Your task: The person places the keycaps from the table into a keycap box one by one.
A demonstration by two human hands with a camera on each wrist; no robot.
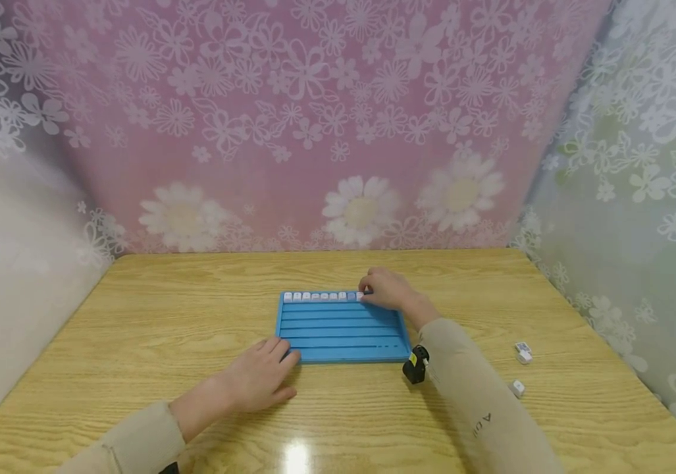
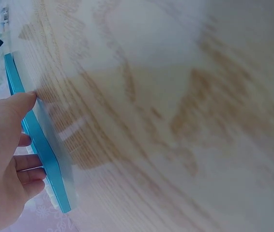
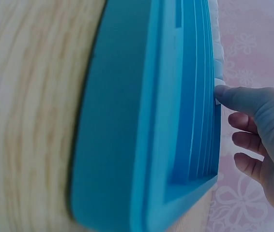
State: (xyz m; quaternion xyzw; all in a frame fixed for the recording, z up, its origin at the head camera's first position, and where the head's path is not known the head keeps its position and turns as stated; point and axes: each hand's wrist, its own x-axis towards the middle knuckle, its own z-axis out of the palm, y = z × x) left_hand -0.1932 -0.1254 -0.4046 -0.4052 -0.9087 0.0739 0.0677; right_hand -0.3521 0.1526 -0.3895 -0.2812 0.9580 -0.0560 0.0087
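Observation:
A blue ridged tray lies on the table, with a row of small white keycaps along its far edge; one near the right end is bluish. My left hand rests its fingers on the tray's near left corner. In the left wrist view, its fingertips lie over the rim. My right hand is at the far right of the tray. Its thumb touches a white keycap at the row's right end and seems to pinch it; the index fingertip is hidden in the right wrist view.
Several loose white keycaps lie on the wooden table to the right, two together and one keycap nearer my right sleeve. A black wrist camera hangs by the tray's near right corner. Flowered cloth walls stand behind and beside the table.

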